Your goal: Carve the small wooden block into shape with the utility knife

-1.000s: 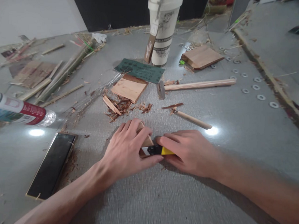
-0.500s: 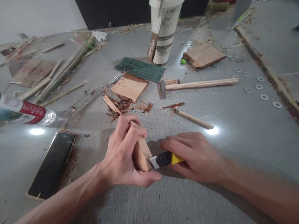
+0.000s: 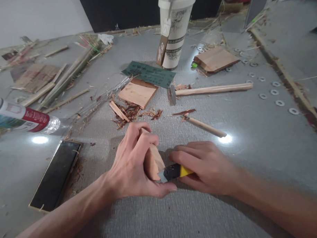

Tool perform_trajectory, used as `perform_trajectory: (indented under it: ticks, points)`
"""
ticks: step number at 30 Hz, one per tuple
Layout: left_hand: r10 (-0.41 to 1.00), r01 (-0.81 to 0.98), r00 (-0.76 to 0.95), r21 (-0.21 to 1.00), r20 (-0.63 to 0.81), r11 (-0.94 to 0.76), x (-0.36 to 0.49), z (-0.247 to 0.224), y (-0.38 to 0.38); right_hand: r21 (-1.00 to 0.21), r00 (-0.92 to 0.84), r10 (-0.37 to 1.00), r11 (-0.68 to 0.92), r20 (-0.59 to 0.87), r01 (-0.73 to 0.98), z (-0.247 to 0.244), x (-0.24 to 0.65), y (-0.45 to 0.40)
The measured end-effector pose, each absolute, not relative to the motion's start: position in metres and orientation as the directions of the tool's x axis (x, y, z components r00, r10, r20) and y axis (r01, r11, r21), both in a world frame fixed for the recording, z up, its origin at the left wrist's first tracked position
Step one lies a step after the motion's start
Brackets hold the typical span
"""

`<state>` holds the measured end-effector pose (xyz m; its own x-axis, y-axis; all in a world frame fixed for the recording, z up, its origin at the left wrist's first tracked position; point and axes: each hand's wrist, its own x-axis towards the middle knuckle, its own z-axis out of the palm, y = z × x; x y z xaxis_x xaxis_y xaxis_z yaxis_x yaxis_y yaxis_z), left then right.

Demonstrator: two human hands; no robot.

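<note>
Your desk [image 3: 253,157] is grey and littered, and everything you need sits within arm's reach of the middle. At 9 o'clock a bottle [image 3: 20,118] lies on its side, and a dark phone [image 3: 55,174] lies flat at about 8 o'clock, both pushed clear of the cutting spot. At 12 o'clock a tall cup [image 3: 176,28] stands upright, well back from your arms.

Just in front of the cup lies a green sandpaper sheet [image 3: 149,73], and a flat board [image 3: 137,93] overlaps its near edge. A hammer [image 3: 209,90] lies flat toward 1 o'clock, its head pointing at the board. Shavings [image 3: 129,113] pile up between the board and your hands, likely where cuts have thrown them. A short dowel [image 3: 204,127] rests just beyond your right hand. Washers [image 3: 273,93] are scattered at 2 o'clock.

Your left hand [image 3: 131,166] is curled around a wood block [image 3: 153,161], fingers over the top and thumb underneath, tilting it up on edge near the desk's centre; that seems to steady it and turn one face toward the blade. Your right hand [image 3: 204,166] is closed around a yellow-and-black knife [image 3: 174,171], held low and nearly flat. Its tip meets the block's lower corner at 3 o'clock of the block, right beside your left thumb.
</note>
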<state>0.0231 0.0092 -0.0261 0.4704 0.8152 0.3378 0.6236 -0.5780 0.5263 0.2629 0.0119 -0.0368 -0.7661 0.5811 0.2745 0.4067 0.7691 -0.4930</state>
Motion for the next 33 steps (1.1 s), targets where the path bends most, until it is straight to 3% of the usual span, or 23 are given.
perform_trajectory:
  ticks: [8, 22, 33]
  points:
    - [0.782, 0.587, 0.506, 0.519, 0.364, -0.622, 0.0230, -0.0260, 0.0120, -0.473, -0.774, 0.530, 0.811, 0.346, 0.344, -0.0388, 0.2609, 0.0117]
    - [0.790, 0.586, 0.509, 0.534, 0.343, -0.609, 0.0229, -0.0280, 0.0122, -0.421, -0.796, 0.504, 0.836, 0.336, 0.352, -0.0412, 0.2608, 0.0103]
    - [0.775, 0.601, 0.521, 0.491, 0.357, -0.630, 0.0230, -0.0302, 0.0132, -0.438, -0.720, 0.653, 0.733, 0.236, 0.521, -0.0416, 0.2644, 0.0097]
